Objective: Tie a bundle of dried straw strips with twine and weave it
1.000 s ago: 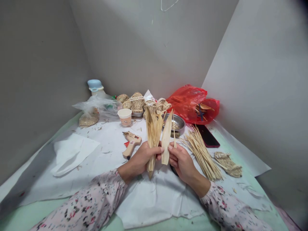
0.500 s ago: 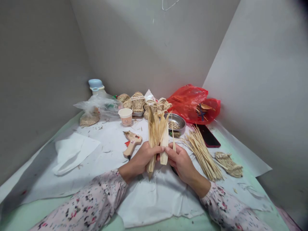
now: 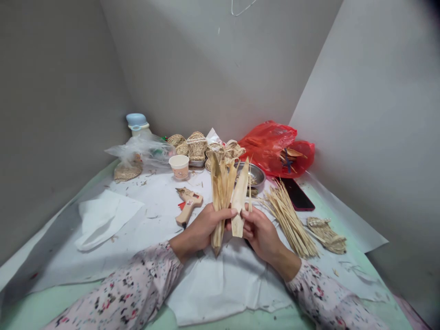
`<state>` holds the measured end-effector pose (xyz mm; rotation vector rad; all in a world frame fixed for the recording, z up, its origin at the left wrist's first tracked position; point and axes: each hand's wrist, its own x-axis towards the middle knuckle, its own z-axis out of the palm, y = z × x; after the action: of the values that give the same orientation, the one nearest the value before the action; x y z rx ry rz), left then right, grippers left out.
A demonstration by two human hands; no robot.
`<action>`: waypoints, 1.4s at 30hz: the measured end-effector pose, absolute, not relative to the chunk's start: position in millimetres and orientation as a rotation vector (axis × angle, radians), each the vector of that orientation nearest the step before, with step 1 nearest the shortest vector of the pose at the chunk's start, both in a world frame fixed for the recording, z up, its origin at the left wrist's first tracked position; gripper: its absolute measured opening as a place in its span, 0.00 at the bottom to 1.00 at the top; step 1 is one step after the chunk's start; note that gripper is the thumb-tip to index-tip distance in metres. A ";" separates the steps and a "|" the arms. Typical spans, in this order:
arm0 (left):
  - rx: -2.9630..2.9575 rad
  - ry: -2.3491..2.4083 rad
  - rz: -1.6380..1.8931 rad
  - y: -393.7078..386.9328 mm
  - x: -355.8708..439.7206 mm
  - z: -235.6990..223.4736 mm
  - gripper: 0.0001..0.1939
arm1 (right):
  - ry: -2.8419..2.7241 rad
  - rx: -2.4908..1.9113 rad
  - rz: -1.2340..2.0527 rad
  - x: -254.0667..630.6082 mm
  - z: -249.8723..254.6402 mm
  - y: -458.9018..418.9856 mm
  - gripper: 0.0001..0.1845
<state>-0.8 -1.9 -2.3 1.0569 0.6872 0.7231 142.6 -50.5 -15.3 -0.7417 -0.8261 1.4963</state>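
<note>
My left hand [image 3: 201, 227] is closed round a bundle of dried husk strips [image 3: 220, 192] that stands upright over the white paper [image 3: 220, 279]. My right hand [image 3: 259, 231] pinches one broad husk strip [image 3: 239, 197] just right of the bundle, tilted slightly away from it, along with a thin sliver. Both hands sit close together at the middle of the table. A pile of thin straw strips [image 3: 288, 215] lies right of my right hand.
A glue gun [image 3: 187, 206] lies left of the hands. Behind stand a paper cup [image 3: 179, 166], a metal bowl [image 3: 256, 173], woven baskets [image 3: 196, 145], a red plastic bag [image 3: 275, 146], a dark phone [image 3: 297, 195], a clear bag [image 3: 140, 151]. A small woven piece [image 3: 325, 234] lies right.
The broad strip in my right hand first closed in against the bundle, then spread away from it again and rose a little. My left hand has stayed put.
</note>
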 end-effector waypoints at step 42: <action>1.170 0.702 0.896 -2.9 1.5 -0.8 0.11 | -0.964 -0.967 1.175 144.4 -26.4 -46.4 0.09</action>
<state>1.5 -2.9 -0.8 1.1701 0.7018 0.8956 144.4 -46.4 -26.4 -0.9672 -0.9635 1.1751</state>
